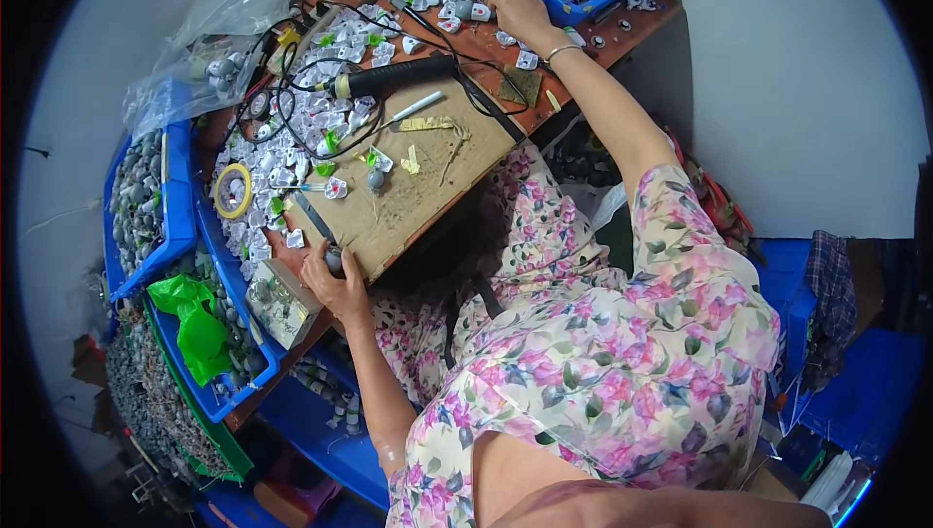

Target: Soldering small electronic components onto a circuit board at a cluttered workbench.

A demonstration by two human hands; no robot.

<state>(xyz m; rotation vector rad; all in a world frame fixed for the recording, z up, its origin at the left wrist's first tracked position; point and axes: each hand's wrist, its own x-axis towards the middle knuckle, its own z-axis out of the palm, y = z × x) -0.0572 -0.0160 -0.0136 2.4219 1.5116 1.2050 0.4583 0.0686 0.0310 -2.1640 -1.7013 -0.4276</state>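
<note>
At the near left corner of the brown work board (389, 207), my left hand (340, 287) closes its thumb and fingers round a small grey rounded part (333, 261). My right hand (522, 17) stretches to the far side of the table, fingers curled down at a pile of grey-and-white small parts (464, 9). What its fingertips hold, if anything, is hidden. On the board lie a white pen-like stick (418, 106), yellow tape scraps (426, 124) and a small grey ball-shaped part (376, 179). A black-handled tool (398, 75) with a cable rests across the board's far edge.
Many white plastic pieces (321, 101) cover the table left of the board, with a yellow tape roll (233, 190) among them. Blue trays of parts stand at the left (178, 188) and far right (583, 11). A light block (282, 303) sits beside my left hand.
</note>
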